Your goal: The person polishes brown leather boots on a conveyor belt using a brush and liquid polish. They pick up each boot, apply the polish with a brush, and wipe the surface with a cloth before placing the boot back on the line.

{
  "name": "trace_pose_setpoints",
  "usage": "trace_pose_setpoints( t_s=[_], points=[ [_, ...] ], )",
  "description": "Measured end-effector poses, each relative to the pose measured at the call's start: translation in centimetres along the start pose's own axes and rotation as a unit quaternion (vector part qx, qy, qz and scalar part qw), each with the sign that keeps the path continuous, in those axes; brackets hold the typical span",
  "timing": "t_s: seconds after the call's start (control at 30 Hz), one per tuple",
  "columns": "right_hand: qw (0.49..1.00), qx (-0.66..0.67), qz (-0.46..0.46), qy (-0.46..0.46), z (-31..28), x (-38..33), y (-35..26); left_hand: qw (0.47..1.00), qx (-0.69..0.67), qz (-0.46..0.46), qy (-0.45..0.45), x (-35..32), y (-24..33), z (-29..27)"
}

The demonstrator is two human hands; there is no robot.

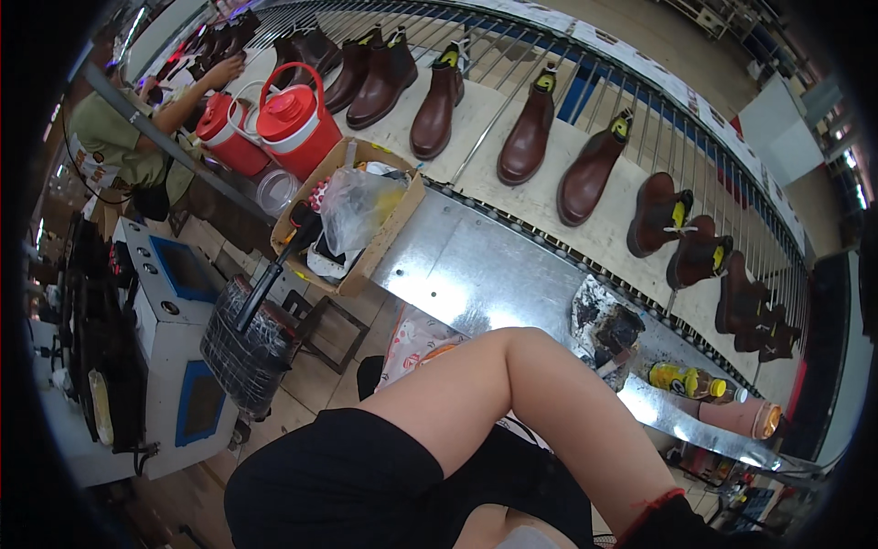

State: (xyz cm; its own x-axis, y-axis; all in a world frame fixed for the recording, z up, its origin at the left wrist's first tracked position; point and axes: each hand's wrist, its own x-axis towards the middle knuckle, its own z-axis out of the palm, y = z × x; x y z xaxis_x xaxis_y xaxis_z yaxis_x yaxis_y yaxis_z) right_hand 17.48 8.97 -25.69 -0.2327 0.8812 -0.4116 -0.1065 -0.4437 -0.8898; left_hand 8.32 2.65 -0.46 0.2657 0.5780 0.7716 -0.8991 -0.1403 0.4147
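My left arm (572,407) is bent, its elbow pointing ahead over the near edge of a metal ledge (448,252). Its forearm runs down to the lower right and ends in a black cuff (668,523) with a red edge. Beyond that cuff the hand is cut off by the frame. My right hand does not show. Brown ankle boots (526,139) stand in a row on a rack conveyor (480,146) past the ledge, several with yellow lining or pale laces showing. Nearest the elbow is a dark, smeared pad (608,329) on the ledge.
A cardboard box (389,242) of bags and tools stands left of the ledge, near red jugs (297,128). A plastic-wrapped seat (242,352) and white machine (174,334) are farther left. Bottles (690,380) lie at right. Another person's hand (224,71) reaches towards boots far left.
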Motion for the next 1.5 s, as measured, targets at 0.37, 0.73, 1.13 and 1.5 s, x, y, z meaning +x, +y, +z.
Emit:
trace_pose_setpoints(
  t_s=[0.37, 0.73, 1.13, 1.5],
  points=[
    [0.941, -0.293, -0.157, -0.069, 2.6, 4.0, 0.1, 0.998, 0.036, -0.025, 0.039, -0.3, 1.9, -0.5],
    [0.832, -0.481, -0.250, -0.118, 9.4, 10.2, 2.1, 0.984, 0.093, -0.022, 0.150, -2.1, 6.0, -2.1],
    [0.794, -0.532, -0.268, -0.121, 9.9, 11.5, 2.1, 0.974, 0.181, 0.113, 0.077, -2.9, 6.6, -1.1],
    [0.785, -0.544, -0.274, -0.108, 9.1, 11.8, 2.2, 0.968, 0.188, 0.157, 0.056, -3.2, 6.8, -0.8]
  ],
)
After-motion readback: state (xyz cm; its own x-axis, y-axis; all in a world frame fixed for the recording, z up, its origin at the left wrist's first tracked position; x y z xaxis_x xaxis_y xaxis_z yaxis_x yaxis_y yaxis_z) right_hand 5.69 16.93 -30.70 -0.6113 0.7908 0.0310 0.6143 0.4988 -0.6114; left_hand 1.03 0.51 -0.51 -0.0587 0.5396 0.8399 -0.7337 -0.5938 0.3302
